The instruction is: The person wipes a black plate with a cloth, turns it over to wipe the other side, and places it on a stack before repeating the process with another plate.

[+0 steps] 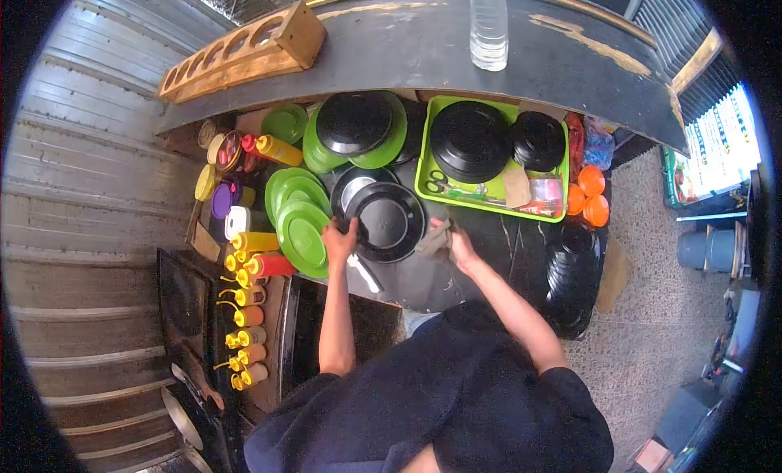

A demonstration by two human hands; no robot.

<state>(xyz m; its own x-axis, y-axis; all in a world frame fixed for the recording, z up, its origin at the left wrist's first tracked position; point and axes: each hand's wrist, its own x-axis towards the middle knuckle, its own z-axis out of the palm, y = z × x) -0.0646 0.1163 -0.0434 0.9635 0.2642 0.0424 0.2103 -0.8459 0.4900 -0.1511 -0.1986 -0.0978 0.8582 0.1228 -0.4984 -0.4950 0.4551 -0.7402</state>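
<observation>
My left hand [340, 242] grips the left rim of a black plate [391, 221], fingers closed at its edge. In my right hand [459, 247] is a bunched grey-brown cloth [432, 240], right by the plate's right rim. Behind the plate, partly covered by it, lies another dark round dish with a shiny centre [358, 193]. A white-handled utensil [364, 273] rests below the plate, close to my left wrist. Green plates [303, 238] overlap one another just left of my left hand.
A lime-green tray [489, 204] holds stacked black plates [470, 141], scissors and packets. More black plates [353, 123] sit on green ones at the back. Sauce bottles [259, 242] line the left side. Orange containers [597, 210] stand right. A water bottle [489, 33] and wooden rack [244, 50] occupy the upper shelf.
</observation>
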